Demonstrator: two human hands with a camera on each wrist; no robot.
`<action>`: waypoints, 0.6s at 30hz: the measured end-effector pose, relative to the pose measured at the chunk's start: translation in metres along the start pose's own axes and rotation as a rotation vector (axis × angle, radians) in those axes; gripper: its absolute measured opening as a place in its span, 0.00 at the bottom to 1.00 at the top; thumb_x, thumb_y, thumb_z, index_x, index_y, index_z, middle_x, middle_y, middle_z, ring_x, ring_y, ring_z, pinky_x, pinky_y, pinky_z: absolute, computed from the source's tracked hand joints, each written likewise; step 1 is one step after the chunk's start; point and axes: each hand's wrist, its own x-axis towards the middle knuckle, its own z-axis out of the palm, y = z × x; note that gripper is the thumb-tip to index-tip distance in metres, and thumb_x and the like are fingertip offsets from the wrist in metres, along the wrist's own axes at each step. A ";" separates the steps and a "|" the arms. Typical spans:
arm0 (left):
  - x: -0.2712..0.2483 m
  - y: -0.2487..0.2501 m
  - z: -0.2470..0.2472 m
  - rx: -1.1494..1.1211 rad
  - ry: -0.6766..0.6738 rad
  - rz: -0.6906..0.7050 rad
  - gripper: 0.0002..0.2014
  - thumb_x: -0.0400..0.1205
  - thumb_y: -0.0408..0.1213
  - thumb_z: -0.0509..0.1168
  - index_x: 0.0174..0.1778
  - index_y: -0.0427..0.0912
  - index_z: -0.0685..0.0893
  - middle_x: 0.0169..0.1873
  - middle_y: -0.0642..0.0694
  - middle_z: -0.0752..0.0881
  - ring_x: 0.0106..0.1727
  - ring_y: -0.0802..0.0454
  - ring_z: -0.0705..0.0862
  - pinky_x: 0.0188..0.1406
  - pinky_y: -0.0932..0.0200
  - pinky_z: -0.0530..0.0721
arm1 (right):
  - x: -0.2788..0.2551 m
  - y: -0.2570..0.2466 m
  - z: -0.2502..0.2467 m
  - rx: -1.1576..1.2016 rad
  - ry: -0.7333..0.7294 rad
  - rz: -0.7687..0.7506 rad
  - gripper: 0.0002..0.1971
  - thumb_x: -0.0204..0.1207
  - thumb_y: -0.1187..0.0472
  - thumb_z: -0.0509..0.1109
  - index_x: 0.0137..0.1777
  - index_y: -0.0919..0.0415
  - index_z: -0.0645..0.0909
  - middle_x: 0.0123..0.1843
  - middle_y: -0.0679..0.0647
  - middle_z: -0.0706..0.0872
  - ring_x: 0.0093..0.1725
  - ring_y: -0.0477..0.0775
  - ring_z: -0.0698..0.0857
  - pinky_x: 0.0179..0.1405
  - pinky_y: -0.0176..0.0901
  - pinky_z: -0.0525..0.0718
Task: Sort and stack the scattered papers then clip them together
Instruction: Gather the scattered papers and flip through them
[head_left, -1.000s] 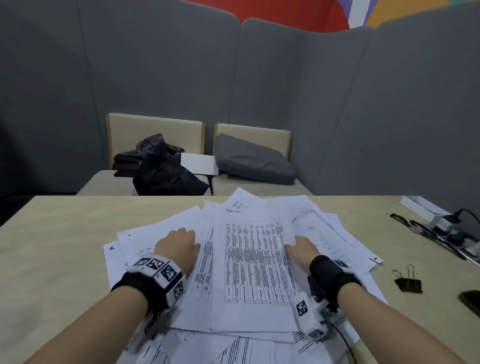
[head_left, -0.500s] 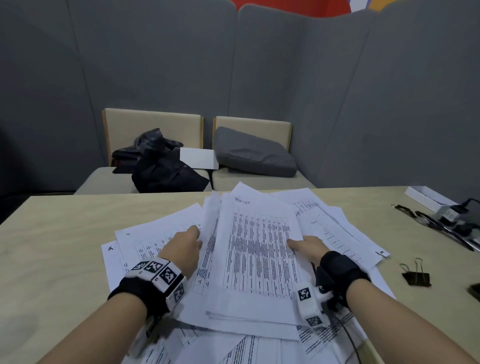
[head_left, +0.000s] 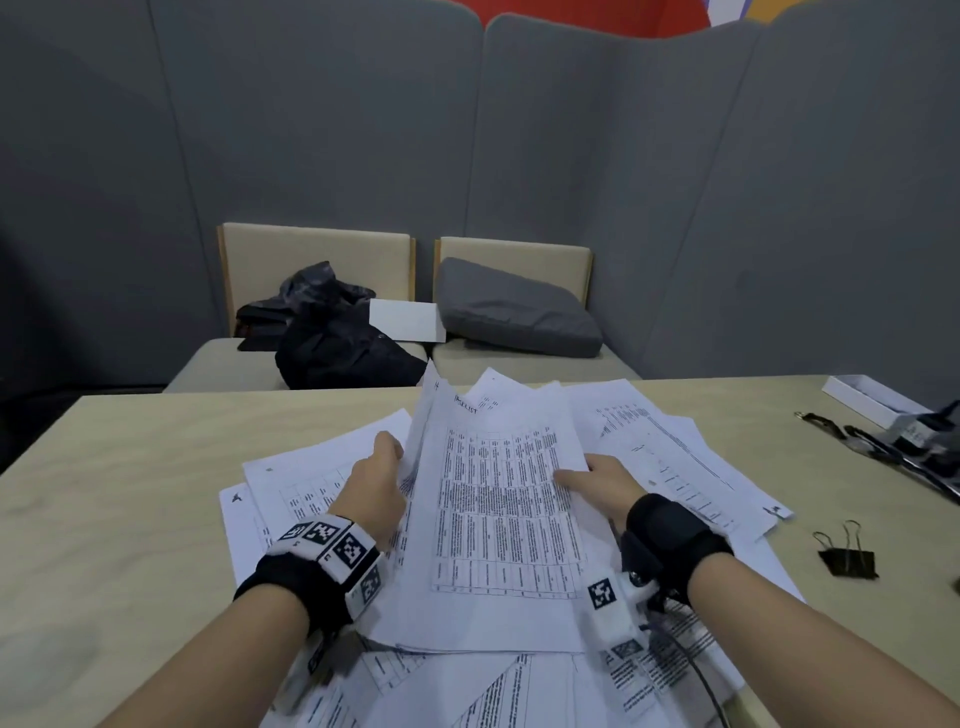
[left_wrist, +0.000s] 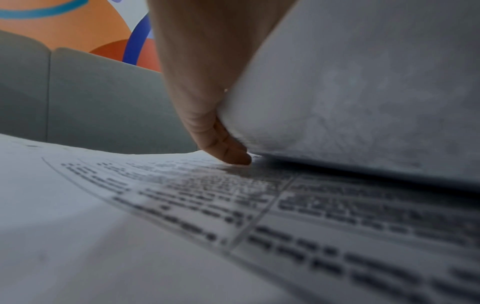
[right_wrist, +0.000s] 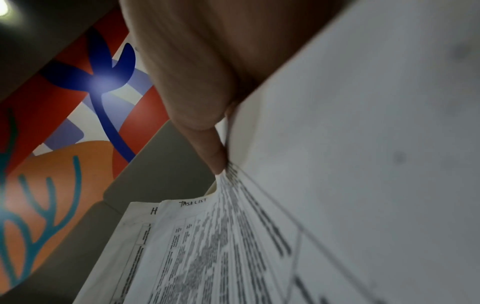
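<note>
A small bundle of printed sheets (head_left: 498, 499) headed "TASKLIST" is tilted up off the heap of scattered papers (head_left: 322, 467) in the middle of the table. My left hand (head_left: 376, 480) grips the bundle's left edge, with its fingers tucked under the sheets (left_wrist: 363, 92). My right hand (head_left: 597, 480) pinches the right edge, thumb lying on the printed face. In the right wrist view the same sheets (right_wrist: 259, 236) fan out below my fingers (right_wrist: 215, 152). A black binder clip (head_left: 847, 553) lies on the table to the right of the heap.
Loose papers (head_left: 675, 452) spread right and toward me. Black clips or cables (head_left: 852, 436) and a white box (head_left: 867, 397) sit at the table's far right. Behind the table (head_left: 104, 519) are two beige seats with a dark bag (head_left: 337, 343) and a grey cushion (head_left: 519, 312).
Both hands went from lying flat on the heap to gripping the top sheets at their side edges. The bundle has risen and tilted up at its far end.
</note>
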 end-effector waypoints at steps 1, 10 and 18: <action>0.000 0.001 -0.001 -0.022 0.021 0.004 0.11 0.78 0.18 0.51 0.49 0.37 0.62 0.28 0.48 0.68 0.25 0.54 0.64 0.21 0.61 0.57 | -0.002 -0.005 0.000 0.036 -0.034 0.003 0.15 0.77 0.64 0.72 0.60 0.72 0.83 0.59 0.64 0.88 0.59 0.65 0.87 0.63 0.56 0.82; -0.001 0.005 -0.004 -0.146 0.129 0.123 0.14 0.76 0.17 0.49 0.51 0.38 0.64 0.29 0.42 0.73 0.27 0.50 0.66 0.26 0.58 0.65 | 0.002 0.004 -0.006 0.305 -0.090 0.021 0.24 0.73 0.63 0.77 0.69 0.64 0.78 0.65 0.57 0.86 0.64 0.59 0.85 0.73 0.55 0.76; -0.001 0.003 -0.002 -0.200 0.116 0.203 0.21 0.80 0.21 0.50 0.64 0.47 0.59 0.35 0.41 0.82 0.26 0.50 0.75 0.28 0.58 0.73 | -0.004 0.007 -0.015 0.413 -0.187 0.112 0.35 0.53 0.65 0.85 0.64 0.73 0.82 0.59 0.66 0.89 0.59 0.66 0.88 0.67 0.62 0.82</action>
